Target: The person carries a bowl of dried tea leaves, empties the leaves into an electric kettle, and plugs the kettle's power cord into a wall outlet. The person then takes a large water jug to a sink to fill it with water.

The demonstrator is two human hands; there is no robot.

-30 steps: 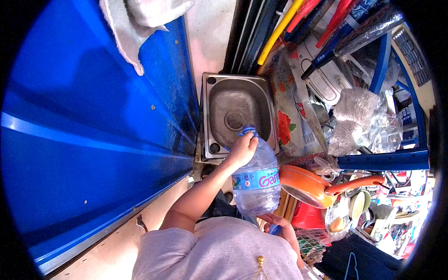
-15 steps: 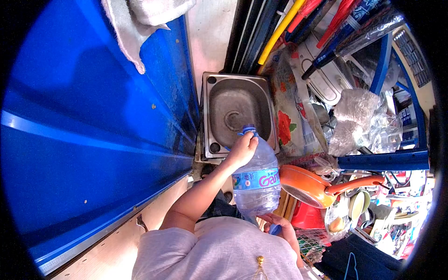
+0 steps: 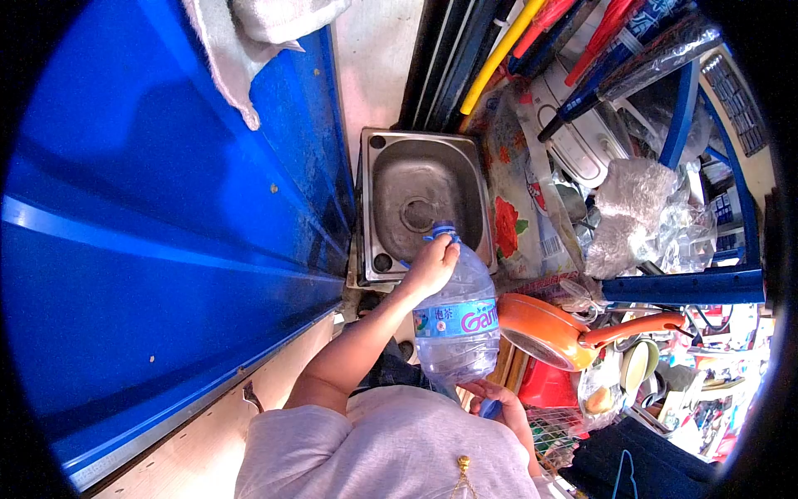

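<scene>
My left hand (image 3: 436, 264) is closed around the blue handle at the neck of a large clear plastic water bottle (image 3: 457, 358). The bottle has a blue label, and its blue-ringed neck points over the near edge of a steel sink (image 3: 399, 179). My right hand (image 3: 499, 401) is low beside the bottle's base, fingers curled around a small blue object (image 3: 490, 409) whose kind I cannot make out. Whether those fingers also touch the bottle is unclear.
A blue panel wall (image 3: 166, 191) runs along the left, with a pale towel (image 3: 241, 50) above. An orange frying pan (image 3: 544, 333) hangs right of the bottle. Umbrellas (image 3: 615, 75), bagged goods (image 3: 632, 208) and a red container (image 3: 549, 384) crowd the right side.
</scene>
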